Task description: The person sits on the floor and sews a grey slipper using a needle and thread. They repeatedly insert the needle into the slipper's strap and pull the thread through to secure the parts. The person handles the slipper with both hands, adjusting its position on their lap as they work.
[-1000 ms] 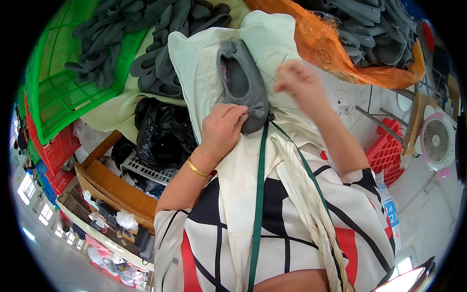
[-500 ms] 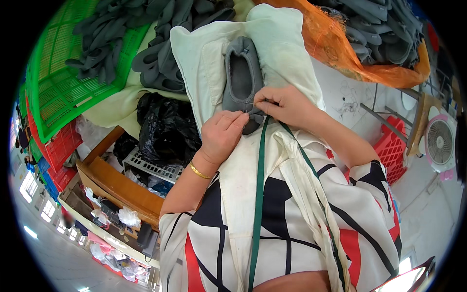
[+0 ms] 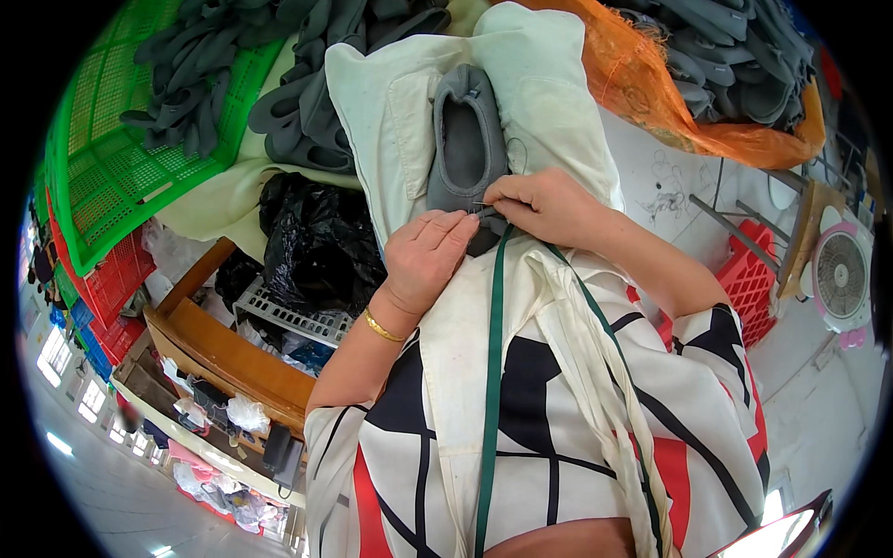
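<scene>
A grey slip-on shoe (image 3: 454, 186) lies on a pale cloth pad (image 3: 535, 112), its opening facing up and its toe end toward me. My left hand (image 3: 431, 251) is closed, its fingertips pressed on the shoe's near end, where a grey flap sticks out beneath the fingers. At the right of that end, my right hand (image 3: 541, 206) pinches a thin needle (image 3: 480, 203) that points left at the shoe. A fine dark thread (image 3: 518, 149) loops over the pad just above this hand. My two hands almost meet at the fingertips.
Grey shoe pieces fill a green basket (image 3: 102, 177) at the far left and an orange sack (image 3: 642, 107) at the far right. A black plastic bag (image 3: 312, 251) and a wooden drawer (image 3: 228, 353) are at left. A fan (image 3: 840, 270) stands at right.
My right fingers have shifted slightly at the shoe's near end, and the needle shows more plainly. The thread loop now stands out beside the shoe. My left hand stays in place.
</scene>
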The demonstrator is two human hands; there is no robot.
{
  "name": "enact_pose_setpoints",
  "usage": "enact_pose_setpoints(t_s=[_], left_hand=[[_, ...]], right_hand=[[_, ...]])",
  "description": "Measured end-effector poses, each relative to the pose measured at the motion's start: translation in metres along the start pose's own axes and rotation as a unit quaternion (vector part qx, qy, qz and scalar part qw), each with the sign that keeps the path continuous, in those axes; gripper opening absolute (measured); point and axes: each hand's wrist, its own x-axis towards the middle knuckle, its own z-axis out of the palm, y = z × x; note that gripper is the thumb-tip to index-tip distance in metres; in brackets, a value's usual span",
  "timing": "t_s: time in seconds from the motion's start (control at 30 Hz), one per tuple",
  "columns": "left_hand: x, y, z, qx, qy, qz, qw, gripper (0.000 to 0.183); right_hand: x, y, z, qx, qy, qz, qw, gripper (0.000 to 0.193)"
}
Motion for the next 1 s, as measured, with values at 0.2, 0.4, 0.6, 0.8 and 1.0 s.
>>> enact_pose_setpoints(t_s=[0.2,0.4,0.6,0.8,1.0], left_hand=[[0.001,0.000,0.000,-0.004,0.007,-0.002,1.000,0.028],[0.001,0.001,0.000,-0.010,0.001,-0.012,1.000,0.027],[0.003,0.001,-0.001,-0.014,0.004,-0.013,1.000,0.026],[0.003,0.001,0.000,-0.015,0.005,-0.012,1.000,0.026],[0.005,0.003,0.001,-0.024,0.006,-0.015,1.000,0.023]], right_hand=[[0.003,0.000,-0.001,-0.022,-0.017,-0.009,1.000,0.017],[0.005,-0.004,-0.002,-0.032,-0.031,-0.011,0.999,0.018],[0.005,-0.005,-0.003,-0.023,-0.036,0.002,0.999,0.019],[0.005,-0.004,-0.001,-0.020,-0.028,-0.007,0.999,0.019],[0.017,-0.007,0.001,-0.051,-0.051,-0.007,0.997,0.016]])
